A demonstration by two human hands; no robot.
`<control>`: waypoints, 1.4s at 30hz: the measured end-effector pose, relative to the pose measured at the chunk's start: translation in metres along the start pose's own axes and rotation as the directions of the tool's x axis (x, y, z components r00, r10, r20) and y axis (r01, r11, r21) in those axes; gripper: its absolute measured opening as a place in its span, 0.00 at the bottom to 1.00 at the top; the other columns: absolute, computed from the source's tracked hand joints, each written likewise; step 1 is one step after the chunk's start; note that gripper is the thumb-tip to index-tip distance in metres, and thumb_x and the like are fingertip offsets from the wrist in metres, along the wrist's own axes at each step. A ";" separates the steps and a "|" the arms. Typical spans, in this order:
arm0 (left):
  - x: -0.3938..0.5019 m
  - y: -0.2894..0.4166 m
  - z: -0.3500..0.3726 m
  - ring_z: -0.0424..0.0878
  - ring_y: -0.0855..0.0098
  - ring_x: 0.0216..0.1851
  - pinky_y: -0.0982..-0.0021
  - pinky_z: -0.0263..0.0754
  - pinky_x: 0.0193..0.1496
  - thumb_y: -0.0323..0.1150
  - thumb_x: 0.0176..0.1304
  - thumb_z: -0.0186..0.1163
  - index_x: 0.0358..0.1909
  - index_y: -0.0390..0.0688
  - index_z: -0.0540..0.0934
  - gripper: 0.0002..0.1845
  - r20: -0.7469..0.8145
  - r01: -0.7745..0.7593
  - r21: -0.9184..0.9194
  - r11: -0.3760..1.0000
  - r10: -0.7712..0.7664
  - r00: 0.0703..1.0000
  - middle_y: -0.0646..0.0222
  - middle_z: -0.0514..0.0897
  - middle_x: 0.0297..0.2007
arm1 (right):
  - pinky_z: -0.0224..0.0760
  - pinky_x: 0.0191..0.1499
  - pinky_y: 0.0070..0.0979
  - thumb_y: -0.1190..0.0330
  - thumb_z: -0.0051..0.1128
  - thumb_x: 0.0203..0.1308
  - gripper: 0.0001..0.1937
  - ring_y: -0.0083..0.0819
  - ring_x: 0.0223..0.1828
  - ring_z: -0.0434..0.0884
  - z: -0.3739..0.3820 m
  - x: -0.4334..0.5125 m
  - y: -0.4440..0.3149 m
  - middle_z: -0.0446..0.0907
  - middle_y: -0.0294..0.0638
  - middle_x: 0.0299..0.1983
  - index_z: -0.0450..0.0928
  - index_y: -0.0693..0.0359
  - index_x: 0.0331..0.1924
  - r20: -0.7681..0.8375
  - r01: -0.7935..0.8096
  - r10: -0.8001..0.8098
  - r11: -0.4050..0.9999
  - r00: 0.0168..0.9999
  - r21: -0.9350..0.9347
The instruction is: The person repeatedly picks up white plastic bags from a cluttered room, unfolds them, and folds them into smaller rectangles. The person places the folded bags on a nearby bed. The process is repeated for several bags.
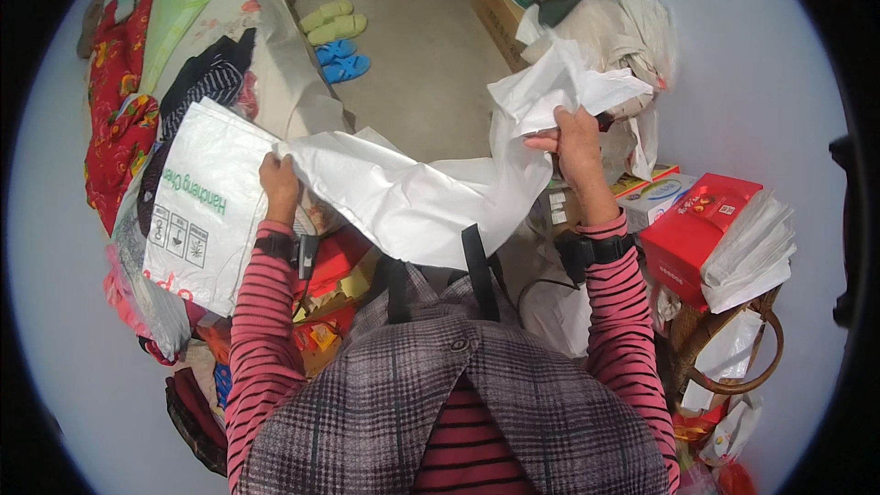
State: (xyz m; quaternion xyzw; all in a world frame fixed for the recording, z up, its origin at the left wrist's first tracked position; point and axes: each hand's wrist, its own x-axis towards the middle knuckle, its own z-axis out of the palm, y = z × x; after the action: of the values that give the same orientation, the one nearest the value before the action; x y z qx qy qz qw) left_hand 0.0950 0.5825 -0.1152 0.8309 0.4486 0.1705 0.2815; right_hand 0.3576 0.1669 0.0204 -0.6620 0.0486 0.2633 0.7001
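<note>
A large, thin white plastic bag or sheet (405, 185) hangs in a sag between my two hands, in front of my waist. My left hand (279, 187) pinches its left end. The same hand grips the edge of a flat white bag (206, 213) printed with green and red writing and small symbols; whether the two pieces are joined is hidden by the fingers. On the other side, my right hand (579, 144) holds the crumpled upper right end of the sheet, its loose corners sticking up past the fingers.
Left, clothes and a red floral cloth (113, 110) lie on a bed (227, 7). Green slippers (337, 22) and blue slippers (342, 62) are on the floor. At right stand a cardboard box (500, 20), stuffed plastic bags (605, 34), a red box (698, 227) and a wicker chair (773, 350).
</note>
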 end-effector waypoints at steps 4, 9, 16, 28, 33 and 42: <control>0.016 0.021 -0.011 0.80 0.41 0.36 0.50 0.72 0.42 0.28 0.55 0.58 0.40 0.32 0.71 0.13 -0.007 -0.020 0.088 0.996 0.021 1.000 0.42 0.81 0.32 | 0.88 0.34 0.36 0.72 0.39 0.66 0.15 0.50 0.35 0.85 0.028 -0.007 -0.021 0.77 0.58 0.41 0.65 0.80 0.47 -0.066 0.143 -0.138 0.986 0.988 0.084; 0.031 0.029 -0.026 0.79 0.36 0.42 0.48 0.73 0.50 0.25 0.56 0.54 0.54 0.32 0.66 0.22 -0.034 0.061 0.096 0.993 -0.058 0.998 0.37 0.81 0.38 | 0.88 0.35 0.36 0.72 0.40 0.66 0.15 0.51 0.37 0.85 0.049 -0.019 -0.040 0.77 0.59 0.41 0.65 0.80 0.46 -0.112 0.241 -0.230 0.966 0.967 0.093; 0.011 0.093 -0.041 0.61 0.48 0.69 0.52 0.63 0.67 0.35 0.61 0.61 0.67 0.33 0.62 0.34 0.009 -0.307 0.324 0.895 0.321 0.947 0.43 0.65 0.66 | 0.88 0.37 0.38 0.73 0.39 0.66 0.14 0.54 0.39 0.85 0.076 -0.032 -0.059 0.76 0.61 0.42 0.62 0.81 0.47 -0.155 0.363 -0.342 0.922 0.927 0.137; -0.062 0.288 -0.019 0.84 0.56 0.34 0.56 0.79 0.41 0.42 0.68 0.58 0.42 0.33 0.81 0.18 0.465 -0.572 -0.473 0.670 0.742 0.484 0.55 0.84 0.32 | 0.84 0.43 0.41 0.72 0.40 0.67 0.14 0.49 0.40 0.85 0.127 -0.050 -0.082 0.79 0.58 0.38 0.63 0.78 0.49 -0.066 0.412 -0.407 0.904 0.911 0.110; -0.030 0.280 -0.017 0.79 0.73 0.21 0.71 0.79 0.20 0.36 0.70 0.56 0.39 0.33 0.82 0.14 0.774 0.039 -0.566 0.823 0.516 0.367 0.65 0.81 0.26 | 0.70 0.52 0.42 0.58 0.55 0.66 0.21 0.41 0.43 0.83 0.109 -0.068 -0.081 0.85 0.48 0.37 0.72 0.68 0.51 0.371 0.653 -0.577 0.417 0.728 -0.632; 0.019 0.299 -0.021 0.77 0.66 0.23 0.63 0.73 0.30 0.38 0.62 0.60 0.29 0.32 0.80 0.16 0.541 -0.463 -0.495 0.735 0.678 0.498 0.55 0.80 0.23 | 0.63 0.49 0.39 0.70 0.51 0.54 0.06 0.39 0.38 0.78 0.094 -0.107 -0.072 0.79 0.40 0.30 0.75 0.58 0.36 0.850 0.752 -0.162 -0.403 0.502 -0.521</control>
State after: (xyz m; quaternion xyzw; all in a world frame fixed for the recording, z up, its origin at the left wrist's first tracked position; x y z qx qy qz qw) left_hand 0.2888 0.4741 0.0871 0.8823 -0.0244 -0.0059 0.4701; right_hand 0.2709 0.2246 0.1408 -0.7941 -0.6075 -0.0114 0.0162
